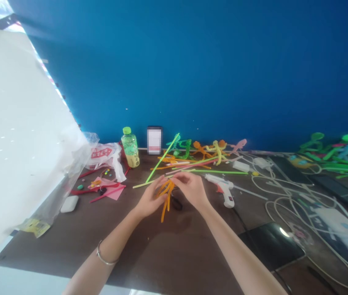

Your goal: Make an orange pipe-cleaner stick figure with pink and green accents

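In the head view, the left hand (150, 199) and right hand (191, 189) meet over the middle of the counter (161, 256), around a bunch of orange chenille stems (168, 196). The right fingers pinch the gathered upper end, while the left fingers grasp the stems from the side, loose ends splaying down toward the wearer. Holding such a bunch well calls for a firm left brace just below the pinch, fingertip pressure light enough to spare the fuzz, and level ends. The dark loop beneath, perhaps a scissors handle (177, 203), is best given room, as is the white hot-glue gun (227, 189) to the right, whose nozzle points toward the hands. As for writing, the green-capped drink bottle (130, 148) has a label with vertical characters, too soft to read; the white plastic bag (117, 164) shows a red block of print, equally illegible. A yellow label (35, 228) marks the clear packaging sleeve (62, 200), and the propped smartphone (154, 140) has a pixelated screen.
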Demonstrator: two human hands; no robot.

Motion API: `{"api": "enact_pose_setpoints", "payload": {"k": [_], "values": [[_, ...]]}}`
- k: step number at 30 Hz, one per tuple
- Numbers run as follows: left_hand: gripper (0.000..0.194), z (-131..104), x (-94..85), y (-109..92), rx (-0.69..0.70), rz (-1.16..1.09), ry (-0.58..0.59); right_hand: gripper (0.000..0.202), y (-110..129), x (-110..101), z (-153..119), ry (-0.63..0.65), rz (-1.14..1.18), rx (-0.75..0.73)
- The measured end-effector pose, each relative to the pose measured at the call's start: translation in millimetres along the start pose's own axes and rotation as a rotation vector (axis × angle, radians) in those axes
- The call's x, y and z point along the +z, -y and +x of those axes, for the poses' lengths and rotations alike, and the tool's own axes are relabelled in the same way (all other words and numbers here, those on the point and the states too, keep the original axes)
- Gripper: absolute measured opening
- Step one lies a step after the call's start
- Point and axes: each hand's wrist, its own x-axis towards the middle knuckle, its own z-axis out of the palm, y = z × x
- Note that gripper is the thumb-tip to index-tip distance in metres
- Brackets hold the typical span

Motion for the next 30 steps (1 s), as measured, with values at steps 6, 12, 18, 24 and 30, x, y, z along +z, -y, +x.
{"api": "enact_pose_setpoints", "payload": {"k": [6, 12, 18, 24, 30], "values": [[0.051, 2, 19.2, -5, -0.046, 0.213, -0.062, 0.016, 4, 8, -4, -0.031, -0.011, -0.004], [0.04, 3, 26.8, -1, -0.304, -0.218, 0.044, 0.017, 1, 6, 3, -0.021, 0.03, 0.031], [0.047, 6, 22.7, 5, -0.387, -0.459, 0.052, 0.023, -5, 7, 9, 0.007, 0.111, 0.051], [0.046, 6, 27.9, 14, -0.406, -0.419, -0.17, 0.025, -22, 22, -7, -0.059, 0.178, 0.015], [0.046, 1, 28.0, 18, -0.379, -0.211, -0.186, 0.023, -35, 32, -20, -0.033, 0.186, -0.012]]}}
